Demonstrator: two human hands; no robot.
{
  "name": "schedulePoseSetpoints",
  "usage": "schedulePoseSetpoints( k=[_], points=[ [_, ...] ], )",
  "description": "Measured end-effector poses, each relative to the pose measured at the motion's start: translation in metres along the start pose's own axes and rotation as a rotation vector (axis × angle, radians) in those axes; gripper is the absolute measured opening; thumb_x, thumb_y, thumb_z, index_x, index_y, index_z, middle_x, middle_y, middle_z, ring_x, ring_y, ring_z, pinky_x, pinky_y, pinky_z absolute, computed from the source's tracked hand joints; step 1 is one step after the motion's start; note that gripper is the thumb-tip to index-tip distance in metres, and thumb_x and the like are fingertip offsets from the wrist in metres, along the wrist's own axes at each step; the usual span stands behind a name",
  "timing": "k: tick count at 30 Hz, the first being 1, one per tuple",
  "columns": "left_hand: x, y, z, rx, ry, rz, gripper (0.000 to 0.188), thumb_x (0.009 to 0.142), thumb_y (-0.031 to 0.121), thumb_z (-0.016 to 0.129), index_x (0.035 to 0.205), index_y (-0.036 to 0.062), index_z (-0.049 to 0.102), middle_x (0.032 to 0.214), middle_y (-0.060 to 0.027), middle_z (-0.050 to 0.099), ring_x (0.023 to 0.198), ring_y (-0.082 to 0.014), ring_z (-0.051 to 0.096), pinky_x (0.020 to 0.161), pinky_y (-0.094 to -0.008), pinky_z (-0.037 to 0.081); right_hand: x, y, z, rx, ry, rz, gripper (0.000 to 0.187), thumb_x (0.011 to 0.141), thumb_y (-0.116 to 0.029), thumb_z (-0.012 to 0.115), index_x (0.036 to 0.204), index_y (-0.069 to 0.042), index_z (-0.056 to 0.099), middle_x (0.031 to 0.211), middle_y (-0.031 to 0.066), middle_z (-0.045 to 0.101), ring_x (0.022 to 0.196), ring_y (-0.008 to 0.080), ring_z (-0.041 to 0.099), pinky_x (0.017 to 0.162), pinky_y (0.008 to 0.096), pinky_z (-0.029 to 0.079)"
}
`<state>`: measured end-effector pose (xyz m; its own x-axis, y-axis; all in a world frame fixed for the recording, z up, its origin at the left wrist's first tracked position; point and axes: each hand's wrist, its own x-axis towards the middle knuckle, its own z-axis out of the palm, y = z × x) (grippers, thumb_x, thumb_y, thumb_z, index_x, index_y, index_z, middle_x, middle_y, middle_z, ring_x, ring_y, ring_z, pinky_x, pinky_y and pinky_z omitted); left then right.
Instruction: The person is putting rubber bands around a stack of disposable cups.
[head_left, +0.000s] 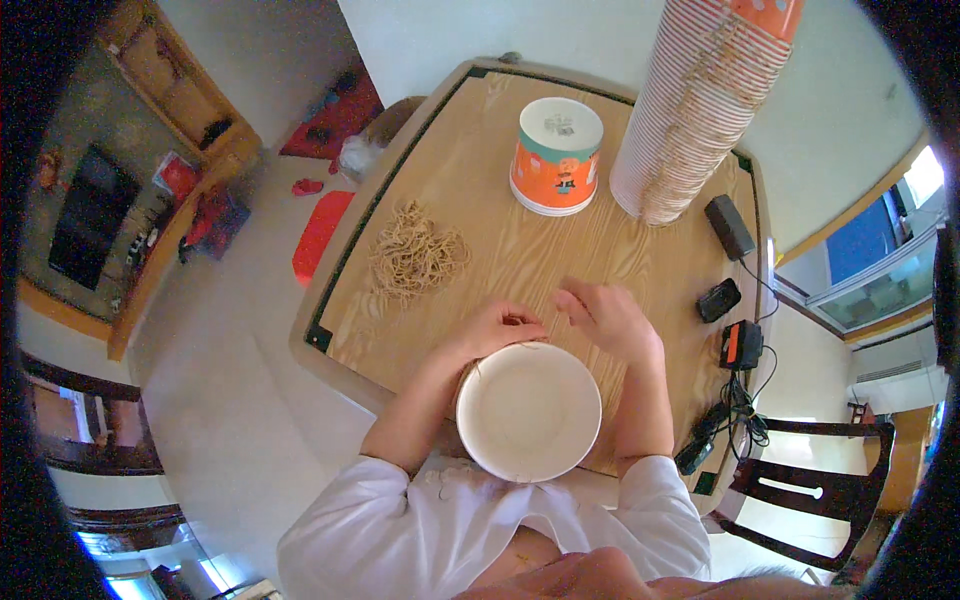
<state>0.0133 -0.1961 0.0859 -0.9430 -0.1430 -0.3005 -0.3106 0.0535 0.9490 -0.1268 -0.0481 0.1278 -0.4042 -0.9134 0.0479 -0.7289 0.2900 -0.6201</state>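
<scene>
A white paper bucket (528,412) sits close against my body at the table's near edge, its round mouth facing up. My left hand (503,328) is at its far rim, fingers curled in; what they hold, if anything, is hidden. A thin brown strand shows on the rim beside these fingers. Just beyond the rim on the right, my right hand (605,318) is closed with thumb and fingers together, apart from the bucket; I cannot make out anything in it. Left of my hands lies a tangled pile of brown cord loops (418,252).
A tall leaning stack of paper buckets (690,115), brown strands along its side, stands at the far right. Beside it is a short upside-down orange bucket stack (556,165). A black adapter (729,228), a small black device (718,300) and bundled cables (738,410) line the right edge.
</scene>
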Motion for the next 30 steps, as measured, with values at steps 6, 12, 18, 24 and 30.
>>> schedulePoseSetpoints(
  k=[6,12,18,24,30],
  points=[
    [-0.011,0.013,0.005,0.08,0.085,0.059,0.02,0.081,0.017,0.066,0.092,0.0001,0.067,0.078,-0.0069,0.067,0.072,-0.0106,0.061,0.066,-0.0258,0.049,0.01,-0.016,0.002,-0.007,-0.169,-0.097,0.026,0.088,-0.027,0.051,0.082,-0.002,0.056,0.069,0.0174,0.057,0.067,0.0357,0.057,0.058,0.0403,0.044],
    [-0.017,0.004,0.008,-0.002,0.157,0.065,0.016,0.082,0.015,0.066,0.087,-0.0002,0.066,0.075,-0.0046,0.065,0.07,-0.0087,0.059,0.062,-0.0244,0.047,0.008,-0.011,-0.001,0.234,-0.304,-0.119,0.02,0.087,-0.021,0.055,0.085,-0.001,0.055,0.072,0.0176,0.058,0.066,0.0324,0.057,0.058,0.0368,0.044],
    [-0.02,0.0,0.007,-0.007,0.17,0.056,0.014,0.082,0.017,0.066,0.082,0.0031,0.065,0.072,-0.0013,0.063,0.067,-0.0075,0.057,0.059,-0.0235,0.046,0.009,0.003,0.005,0.271,-0.227,-0.123,0.015,0.085,-0.012,0.058,0.094,0.0,0.055,0.078,0.0132,0.062,0.072,0.0237,0.061,0.064,0.0334,0.047],
    [-0.021,-0.001,0.01,-0.061,0.178,0.09,0.017,0.084,0.018,0.064,0.084,0.0012,0.065,0.073,-0.0021,0.064,0.066,-0.0065,0.057,0.058,-0.0226,0.045,0.01,-0.011,-0.004,0.41,-0.102,-0.314,0.02,0.079,-0.005,0.063,0.098,-0.001,0.057,0.083,0.0093,0.062,0.076,0.021,0.062,0.068,0.0321,0.049],
    [-0.021,-0.005,0.01,-0.102,0.188,0.087,0.017,0.084,0.018,0.063,0.084,0.0015,0.064,0.072,-0.0008,0.062,0.066,-0.0061,0.056,0.058,-0.0221,0.044,0.011,-0.008,-0.002,0.309,-0.134,-0.333,0.01,0.077,-0.004,0.064,0.085,0.0,0.06,0.078,0.0111,0.06,0.071,0.0246,0.06,0.063,0.0325,0.048]
  ],
)
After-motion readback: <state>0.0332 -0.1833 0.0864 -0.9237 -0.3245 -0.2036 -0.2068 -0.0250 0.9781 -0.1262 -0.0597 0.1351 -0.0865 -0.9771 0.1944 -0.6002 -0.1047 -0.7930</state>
